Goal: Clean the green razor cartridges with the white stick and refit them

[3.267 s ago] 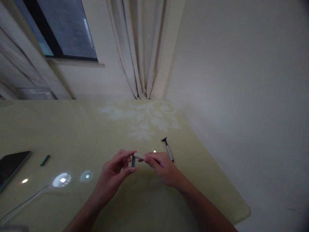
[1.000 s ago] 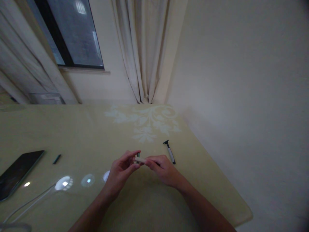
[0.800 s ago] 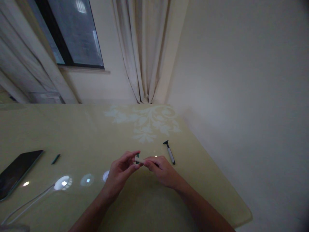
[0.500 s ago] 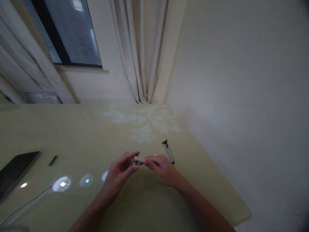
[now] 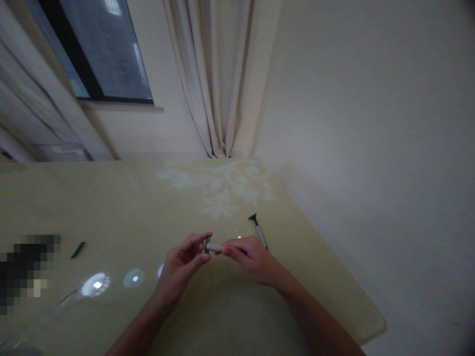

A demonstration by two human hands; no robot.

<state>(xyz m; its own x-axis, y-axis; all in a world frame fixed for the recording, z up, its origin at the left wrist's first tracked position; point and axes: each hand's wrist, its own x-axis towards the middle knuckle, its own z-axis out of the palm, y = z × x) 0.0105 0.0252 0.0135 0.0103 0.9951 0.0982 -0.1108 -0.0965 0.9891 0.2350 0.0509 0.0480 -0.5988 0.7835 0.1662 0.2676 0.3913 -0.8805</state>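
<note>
My left hand [image 5: 183, 258] pinches a narrow dark strip with some green on it [image 5: 207, 244], thumb at its lower end and fingertips at its upper end. The strip stands roughly upright. In the closed fingers of my right hand [image 5: 247, 257] is a short, pale, stick-like piece [image 5: 215, 247]. Its left end meets the strip; whether the two are joined I cannot tell. Just beyond my right hand lies a razor [image 5: 260, 235] with a black head and a grey-and-black handle, its lower end close behind the hand.
A small dark green strip [image 5: 77, 249] rests on the left of the glossy table [image 5: 129, 207]. Farther left, a dark shape [image 5: 25, 267] is pixelated. The table's right edge slants along the wall [image 5: 352, 148]; curtains [image 5: 215, 74] hang beyond the far edge.
Both hands keep their hold at nearly the same place. The strip has shifted slightly left, and more of the pale piece shows between the hands.
</note>
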